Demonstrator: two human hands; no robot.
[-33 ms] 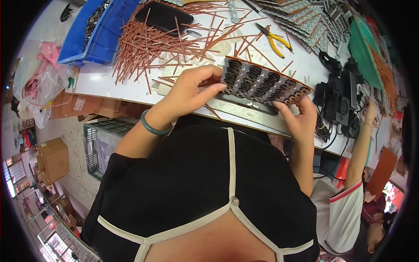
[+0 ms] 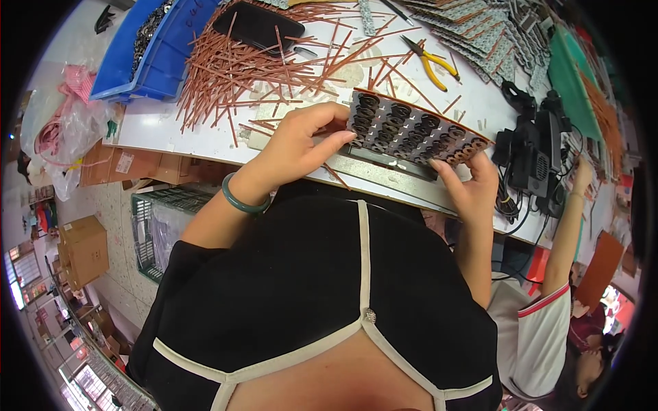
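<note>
Between my hands is a circuit board panel (image 2: 411, 131) with rows of black ring-shaped parts, tilted so the rows face me. My left hand (image 2: 306, 140) pinches its left end, thumb on the face and the other fingers behind. My right hand (image 2: 473, 188) grips the lower right corner, with the thumb at the bottom edge. Just beneath the panel a pale metal strip (image 2: 397, 179) runs along the table's front edge. Some of my fingers are hidden behind the panel.
Thin reddish-brown strips (image 2: 226, 85) lie piled on the white table (image 2: 154, 130), under a black phone-like tray (image 2: 257, 27). Yellow-handled pliers (image 2: 433, 65) lie beyond the panel. A blue bin (image 2: 147, 82) stands left, stacked boards (image 2: 480, 41) far right, black cabled devices (image 2: 531, 154) right, near a co-worker's arm (image 2: 565, 226).
</note>
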